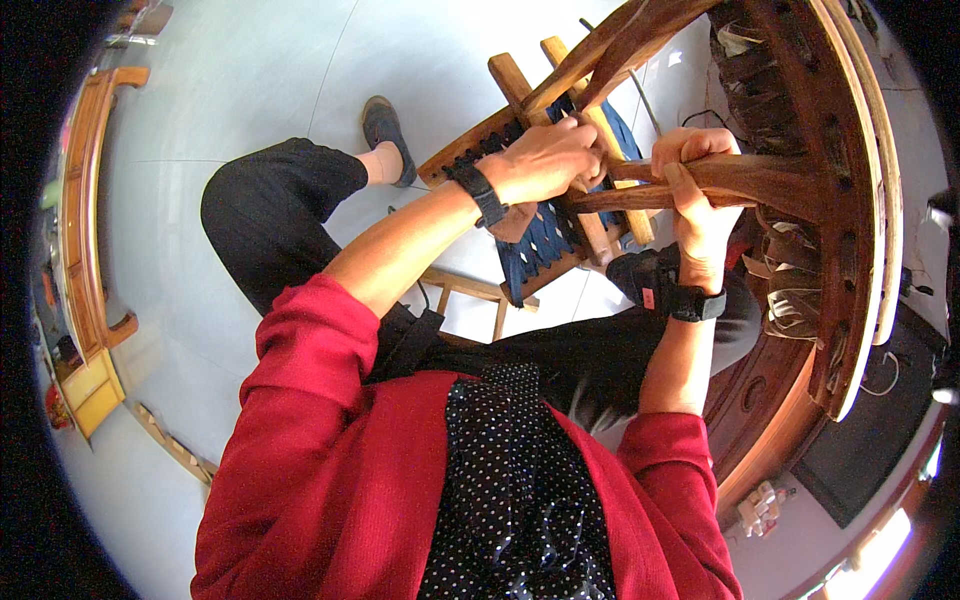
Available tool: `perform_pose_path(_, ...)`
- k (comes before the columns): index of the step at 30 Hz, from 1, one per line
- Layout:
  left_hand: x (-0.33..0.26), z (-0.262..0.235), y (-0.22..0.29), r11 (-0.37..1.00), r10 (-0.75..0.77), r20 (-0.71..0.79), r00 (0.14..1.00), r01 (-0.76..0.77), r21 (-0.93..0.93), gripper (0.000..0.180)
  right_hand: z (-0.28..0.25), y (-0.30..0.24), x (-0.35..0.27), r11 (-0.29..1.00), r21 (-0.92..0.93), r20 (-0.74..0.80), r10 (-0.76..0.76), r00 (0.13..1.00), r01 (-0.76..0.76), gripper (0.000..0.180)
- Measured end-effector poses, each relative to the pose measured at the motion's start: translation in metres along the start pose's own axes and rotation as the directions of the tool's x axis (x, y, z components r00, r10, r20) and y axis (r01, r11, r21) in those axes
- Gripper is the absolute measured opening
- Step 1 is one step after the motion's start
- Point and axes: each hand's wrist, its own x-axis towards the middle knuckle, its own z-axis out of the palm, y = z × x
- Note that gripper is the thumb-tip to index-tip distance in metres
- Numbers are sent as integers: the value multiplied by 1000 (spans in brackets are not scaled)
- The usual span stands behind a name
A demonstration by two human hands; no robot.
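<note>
Before me is a wooden frame (pixel 840 200), tilted at the right, with a curved slotted rail and several bars reaching left. My right hand (pixel 695 185) wraps round one wooden bar (pixel 765 185) of it. Beside the bars' crossing, my left hand (pixel 545 160) is closed with its fingers bent down; what lies in its fingertips is hidden. Beneath that hand is a low wooden piece with dark blue strips (pixel 540 245) laced across it. A small brown flap (pixel 512 222) hangs below my left wrist. Both wrists wear black bands.
Frayed brownish strips (pixel 795 290) hang along the slotted rail. A slim wooden bar frame (pixel 470 287) stands on the floor by my knees. At the far left is wooden furniture (pixel 85 210); a dark flat panel (pixel 870 420) lies at the lower right.
</note>
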Motion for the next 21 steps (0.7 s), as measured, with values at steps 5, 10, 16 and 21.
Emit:
perform_pose_path(5,-2,-1,8,956,-126,-407,905,1,-293,10,2,3,1,999,48,8,-20,1000,20,25)
perform_pose_path(10,13,13,18,945,-328,-296,897,312,-101,6,1,4,0,999,50,-11,7,1000,-7,26)
perform_pose_path(16,16,20,10,893,-404,-288,868,307,-328,18,4,1,2,999,34,13,-19,1000,18,26)
perform_pose_path(21,15,22,10,912,-405,-436,804,389,-130,16,6,-1,-1,998,-33,-38,49,998,-50,22)
